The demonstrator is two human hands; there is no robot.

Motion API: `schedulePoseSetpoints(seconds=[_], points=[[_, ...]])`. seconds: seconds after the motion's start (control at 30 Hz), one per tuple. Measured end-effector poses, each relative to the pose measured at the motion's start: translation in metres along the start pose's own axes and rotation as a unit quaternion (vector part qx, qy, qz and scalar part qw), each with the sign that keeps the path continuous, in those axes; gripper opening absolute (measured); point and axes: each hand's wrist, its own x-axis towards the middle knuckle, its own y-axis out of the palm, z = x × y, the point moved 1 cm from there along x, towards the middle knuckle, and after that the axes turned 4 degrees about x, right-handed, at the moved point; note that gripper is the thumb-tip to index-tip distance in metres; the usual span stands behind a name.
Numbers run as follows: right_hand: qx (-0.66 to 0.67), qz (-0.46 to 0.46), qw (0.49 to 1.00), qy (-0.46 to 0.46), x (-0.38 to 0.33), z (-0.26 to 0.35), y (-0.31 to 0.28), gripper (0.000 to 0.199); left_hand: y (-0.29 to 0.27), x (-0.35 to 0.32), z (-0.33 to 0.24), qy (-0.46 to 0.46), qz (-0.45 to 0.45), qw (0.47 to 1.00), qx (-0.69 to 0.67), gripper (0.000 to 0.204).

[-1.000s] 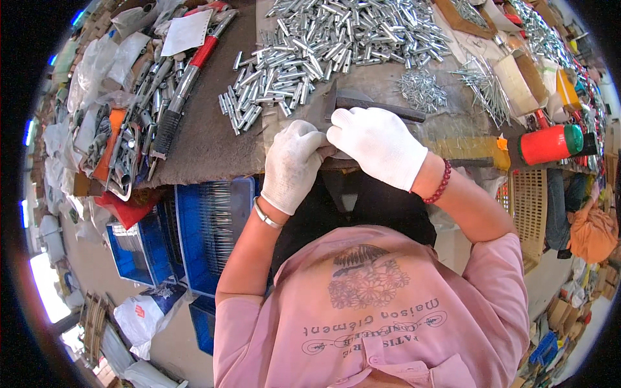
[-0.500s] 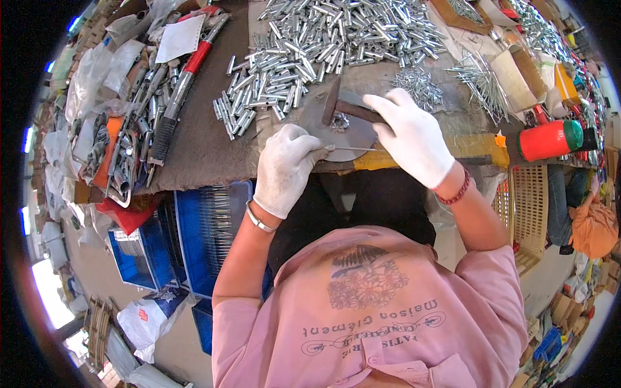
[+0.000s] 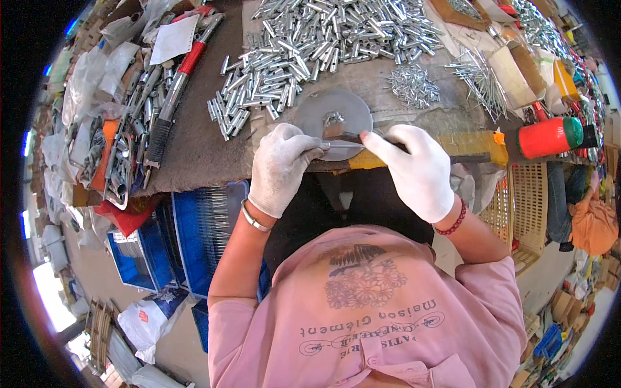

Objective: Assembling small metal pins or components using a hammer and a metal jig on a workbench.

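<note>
My white-gloved left hand [image 3: 279, 169] pinches a thin metal rod [image 3: 341, 145] level over the near part of a grey round plate [image 3: 349, 108]. My right hand [image 3: 417, 169], also gloved in white, is closed at the rod's right, with its index finger reaching toward the rod. A hammer [image 3: 341, 133] lies low over the plate beside the rod, its head brown and blurred; its handle is mostly hidden by my right hand. Several small metal pins [image 3: 334, 118] rest on the plate just beyond the hammer head.
Silver metal tubes [image 3: 323, 39] are heaped beyond the plate, with small pins [image 3: 414, 87] and long thin rods [image 3: 482, 84] to their right. Tools [image 3: 178, 84] crowd the left. A red-and-green cylinder [image 3: 550, 138] lies at right. Below the bench edge stand blue bins [image 3: 187, 239] and a yellow basket [image 3: 527, 213].
The hammer has come down from above the plate to beside the rod. My right hand has dropped nearer to me, and my left hand still pinches the rod.
</note>
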Motion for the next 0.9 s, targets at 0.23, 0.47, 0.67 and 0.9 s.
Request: schedulePoseSetpoints(seconds=[0.23, 0.47, 0.67, 0.9], points=[[0.036, 0.035, 0.999, -0.006, -0.010, -0.003, 0.014, 0.048, -0.002, -0.001, -0.003, 0.004, -0.008, 0.999, 0.030, 0.016], [0.156, -0.082, 0.983, 0.055, 0.013, 0.000, -0.007, 0.044, -0.004, 0.002, -0.002, 0.003, -0.002, 1.000, -0.021, 0.015], [0.028, 0.084, 0.996, -0.008, -0.009, 0.003, 0.008, 0.052, -0.004, 0.002, 0.000, -0.061, 0.026, 0.997, -0.049, 0.013], [0.173, 0.034, 0.979, 0.105, 0.015, -0.008, 0.008, 0.046, -0.009, 0.006, -0.005, -0.074, 0.033, 0.996, -0.043, 0.015]])
